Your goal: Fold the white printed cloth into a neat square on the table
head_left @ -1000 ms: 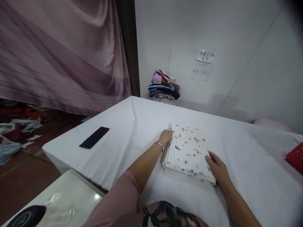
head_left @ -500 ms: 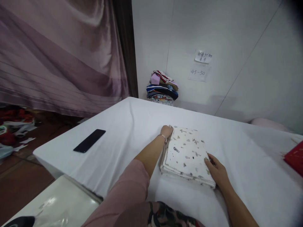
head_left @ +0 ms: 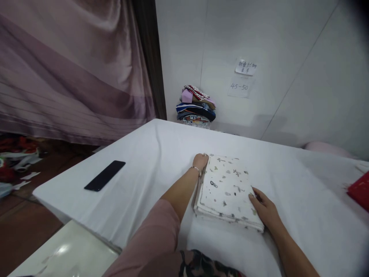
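Note:
A folded white cloth [head_left: 227, 188] with small grey, green and brown prints lies flat in several layers on the white-covered table [head_left: 138, 173]. My left hand [head_left: 201, 160], with a bracelet at the wrist, is closed on the cloth's far left corner. At the right edge my right hand [head_left: 264, 206] grips the layers, thumb on top and fingers along the side. The fingertips of both hands are partly hidden by the cloth.
A black phone-like slab [head_left: 105, 176] lies on the table's left. Folded fabrics [head_left: 196, 107] are stacked beyond the far edge, against the wall. Something red [head_left: 360, 191] is at the right. A pale glossy surface [head_left: 69, 250] stands lower left, near a hanging curtain [head_left: 72, 69].
The view has shifted slightly. Both hands keep their places on the folded cloth, which looks the same.

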`<action>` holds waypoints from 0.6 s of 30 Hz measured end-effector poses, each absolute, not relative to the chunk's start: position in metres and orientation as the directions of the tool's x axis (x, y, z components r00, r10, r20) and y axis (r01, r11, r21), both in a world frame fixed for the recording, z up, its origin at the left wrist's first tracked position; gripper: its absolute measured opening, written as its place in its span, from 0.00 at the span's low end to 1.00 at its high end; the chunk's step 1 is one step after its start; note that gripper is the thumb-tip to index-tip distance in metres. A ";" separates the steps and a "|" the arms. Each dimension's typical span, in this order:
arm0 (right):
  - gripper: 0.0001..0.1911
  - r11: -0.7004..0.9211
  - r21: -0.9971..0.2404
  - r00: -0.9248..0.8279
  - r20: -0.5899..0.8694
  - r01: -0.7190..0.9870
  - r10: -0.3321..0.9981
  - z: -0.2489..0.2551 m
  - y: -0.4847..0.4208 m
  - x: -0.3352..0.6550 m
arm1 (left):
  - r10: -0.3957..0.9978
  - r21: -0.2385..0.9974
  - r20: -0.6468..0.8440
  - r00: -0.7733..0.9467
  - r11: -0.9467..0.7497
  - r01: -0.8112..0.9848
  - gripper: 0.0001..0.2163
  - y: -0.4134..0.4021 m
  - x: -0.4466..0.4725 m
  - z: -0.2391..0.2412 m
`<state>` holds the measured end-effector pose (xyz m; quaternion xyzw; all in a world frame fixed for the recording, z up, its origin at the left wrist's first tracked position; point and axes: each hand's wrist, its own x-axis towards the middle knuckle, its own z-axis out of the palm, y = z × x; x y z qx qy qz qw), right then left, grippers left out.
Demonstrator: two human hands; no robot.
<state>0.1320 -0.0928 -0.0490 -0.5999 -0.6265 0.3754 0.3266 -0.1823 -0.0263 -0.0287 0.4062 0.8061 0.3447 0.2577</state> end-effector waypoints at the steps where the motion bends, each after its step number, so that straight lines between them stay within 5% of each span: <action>1: 0.32 -0.012 -0.872 -0.075 -0.055 0.489 0.996 -0.047 -0.089 0.132 | 0.832 0.766 -0.128 -0.540 0.429 0.479 0.10 -0.026 -0.182 -0.029; 8: 0.34 -0.080 -0.815 -0.055 -0.136 0.574 0.989 -0.017 -0.019 0.103 | 0.834 0.749 -0.050 -0.549 0.395 0.532 0.10 -0.029 -0.178 -0.027; 18: 0.31 -0.018 -0.820 0.013 -0.012 0.572 1.000 -0.030 0.050 0.069 | 0.874 0.760 0.040 -0.485 0.288 0.582 0.12 -0.024 -0.175 -0.022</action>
